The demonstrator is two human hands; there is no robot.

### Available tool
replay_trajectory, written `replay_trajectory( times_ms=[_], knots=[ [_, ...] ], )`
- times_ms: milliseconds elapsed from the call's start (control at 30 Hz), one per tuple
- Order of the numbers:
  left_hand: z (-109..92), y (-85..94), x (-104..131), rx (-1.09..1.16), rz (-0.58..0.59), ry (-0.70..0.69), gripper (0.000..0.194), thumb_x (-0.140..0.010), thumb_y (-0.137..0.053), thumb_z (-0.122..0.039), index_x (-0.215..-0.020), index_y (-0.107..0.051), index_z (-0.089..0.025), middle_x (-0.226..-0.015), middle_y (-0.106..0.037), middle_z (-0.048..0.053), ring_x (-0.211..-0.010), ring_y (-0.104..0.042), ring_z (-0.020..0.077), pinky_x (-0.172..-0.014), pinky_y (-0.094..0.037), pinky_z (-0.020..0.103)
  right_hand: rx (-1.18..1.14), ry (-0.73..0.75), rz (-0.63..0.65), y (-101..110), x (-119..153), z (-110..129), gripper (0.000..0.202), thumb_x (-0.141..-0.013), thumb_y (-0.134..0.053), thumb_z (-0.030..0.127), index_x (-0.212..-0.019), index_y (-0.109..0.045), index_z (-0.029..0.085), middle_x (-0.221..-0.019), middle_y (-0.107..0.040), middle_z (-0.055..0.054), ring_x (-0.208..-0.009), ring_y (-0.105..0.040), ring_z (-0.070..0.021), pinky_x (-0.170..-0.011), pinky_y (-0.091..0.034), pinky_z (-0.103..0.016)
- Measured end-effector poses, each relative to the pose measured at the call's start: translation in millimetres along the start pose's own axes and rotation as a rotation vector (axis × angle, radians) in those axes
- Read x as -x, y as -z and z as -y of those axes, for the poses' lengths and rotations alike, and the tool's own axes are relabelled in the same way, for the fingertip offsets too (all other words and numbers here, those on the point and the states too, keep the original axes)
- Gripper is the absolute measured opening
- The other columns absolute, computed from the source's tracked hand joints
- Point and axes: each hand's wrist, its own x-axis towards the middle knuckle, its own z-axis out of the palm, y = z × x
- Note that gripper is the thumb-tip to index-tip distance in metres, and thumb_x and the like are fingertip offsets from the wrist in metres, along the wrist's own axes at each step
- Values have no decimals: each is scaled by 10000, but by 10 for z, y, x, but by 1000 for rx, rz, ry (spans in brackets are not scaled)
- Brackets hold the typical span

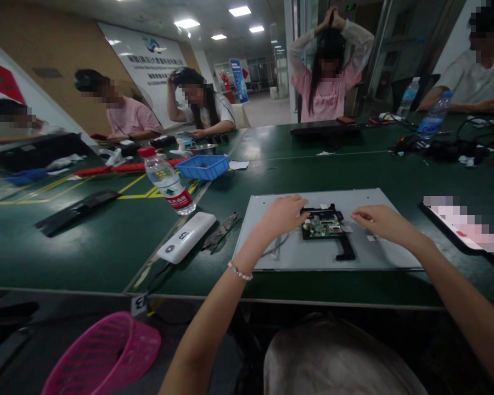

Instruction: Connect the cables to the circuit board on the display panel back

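Observation:
A grey metal panel [370, 255] lies flat on the green table in front of me. On it sits a green circuit board [323, 226] within a black plastic frame [346, 247]. My left hand [284, 215] reaches over the panel, its fingertips at the left edge of the board and frame; whether they grip anything is hidden. To the right of the board, my right hand [372, 218] hovers with thumb and fingers pinched together; what they hold, if anything, is too small to name. A thin cable [280, 241] runs under my left wrist.
Left of the panel are glasses [222, 230], a white power bank [188, 237], a bottle [168, 184] and a blue tray [205, 167]. A phone [456, 227] lies right. A pink basket [127, 351] stands below the table edge. Several people sit across the table [267, 148].

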Motion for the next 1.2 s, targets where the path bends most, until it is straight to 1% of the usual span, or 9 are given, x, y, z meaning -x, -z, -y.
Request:
replay_trajectory(
  times_ms=[133, 233, 433, 633, 767, 867, 1033, 1100, 1200],
  knots=[
    [354, -80, 217, -79, -43, 329, 339, -894, -514, -320, -1198, -561, -176, -1192, -555, 122, -1102, -535, 264, -934, -415, 370, 8, 15, 20, 1, 8, 30, 322, -907, -425, 398, -957, -692, 225, -948, -722, -64, -836, -641, -237, -750, -436, -326],
    [511, -196, 344, -56, -26, 464, 366, -891, -507, -323, -1216, -560, -163, -1172, -555, 124, -1075, -546, 253, -914, -437, 356, 15, 28, 21, 8, 13, 40, 320, -906, -421, 383, -921, -696, 221, -927, -720, -61, -827, -637, -233, -743, -433, -321],
    [602, -311, 433, 144, -7, 443, 310, -839, -497, -172, -1115, -636, -148, -1016, -632, 88, -903, -604, 183, -883, -456, 301, 6, 12, 43, 15, 8, 3, 339, -905, -414, 398, -924, -698, 214, -912, -722, -68, -817, -638, -233, -729, -442, -324],
    [610, -208, 434, 367, -169, 454, 271, -815, -451, -150, -924, -699, -168, -879, -700, 41, -824, -622, 168, -819, -479, 283, 6, 8, 27, 1, 13, -10, 351, -897, -421, 409, -929, -715, 219, -960, -720, -75, -847, -639, -250, -744, -450, -341],
    [522, -63, 463, 547, -299, 455, 236, -827, -475, -214, -908, -694, -175, -858, -704, 23, -815, -633, 158, -784, -491, 266, 7, 17, 29, -2, 11, -7, 345, -890, -434, 409, -914, -718, 215, -933, -723, -74, -828, -640, -248, -738, -451, -342],
    [387, -46, 504, 549, -263, 415, 226, -834, -479, -220, -910, -687, -176, -856, -704, 25, -810, -638, 158, -760, -490, 256, 13, 25, 34, -1, 10, -17, 353, -894, -428, 414, -940, -713, 212, -947, -722, -73, -841, -640, -245, -750, -453, -341],
    [162, -139, 570, 281, -73, 432, 232, -856, -479, -191, -976, -677, -181, -944, -698, 58, -868, -639, 192, -808, -475, 288, 13, 45, 50, -3, 14, -44, 369, -904, -415, 419, -983, -706, 206, -976, -715, -78, -867, -628, -251, -767, -453, -357],
    [54, -123, 590, 168, -78, 471, 267, -867, -492, -202, -1093, -633, -177, -1045, -670, 78, -939, -627, 206, -857, -464, 307, 16, 47, 51, -4, 17, -46, 363, -905, -418, 413, -981, -707, 207, -979, -714, -79, -868, -628, -252, -779, -452, -362],
    [-175, -36, 618, 22, -168, 519, 296, -893, -482, -218, -1172, -577, -189, -1144, -620, 89, -1052, -583, 223, -910, -438, 328, 27, 47, 47, 1, 24, -34, 361, -911, -412, 408, -981, -704, 208, -992, -712, -78, -877, -630, -251, -794, -452, -362]
  ],
)
